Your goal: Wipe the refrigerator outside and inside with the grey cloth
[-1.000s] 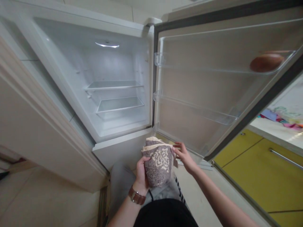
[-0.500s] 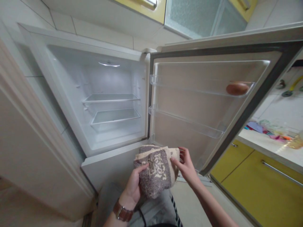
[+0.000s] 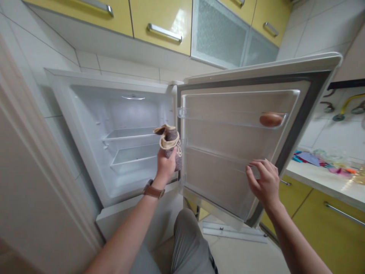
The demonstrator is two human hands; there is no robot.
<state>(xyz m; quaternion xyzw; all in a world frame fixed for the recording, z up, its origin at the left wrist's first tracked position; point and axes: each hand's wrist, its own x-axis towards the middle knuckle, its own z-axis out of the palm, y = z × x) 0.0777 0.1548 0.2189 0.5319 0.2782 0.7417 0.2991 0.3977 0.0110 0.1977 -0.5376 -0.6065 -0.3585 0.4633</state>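
My left hand (image 3: 166, 165) is closed round a folded brown and cream towel (image 3: 171, 142), raised in front of the hinge side of an open fridge (image 3: 125, 207). A brown-strapped watch (image 3: 154, 190) is on the left wrist. My right hand (image 3: 264, 180) is empty, its fingers bent and apart, in front of the lower door shelf (image 3: 216, 155) near the free edge of the fridge door (image 3: 216, 133). Whether its fingertips touch the shelf I cannot tell. A brown rounded object (image 3: 270, 119) sits at the right end of the upper door shelf (image 3: 222, 118).
Inside the fridge are two glass shelves (image 3: 137, 154). Yellow cabinets (image 3: 162, 19) hang above. To the right, a countertop (image 3: 313, 175) holds colourful small items (image 3: 310, 158). A white strip (image 3: 234, 232) lies on the floor below the door.
My right hand has let go of the towel and moved right to the door. My left hand has lifted the towel up toward the fridge. The view has tilted upward.
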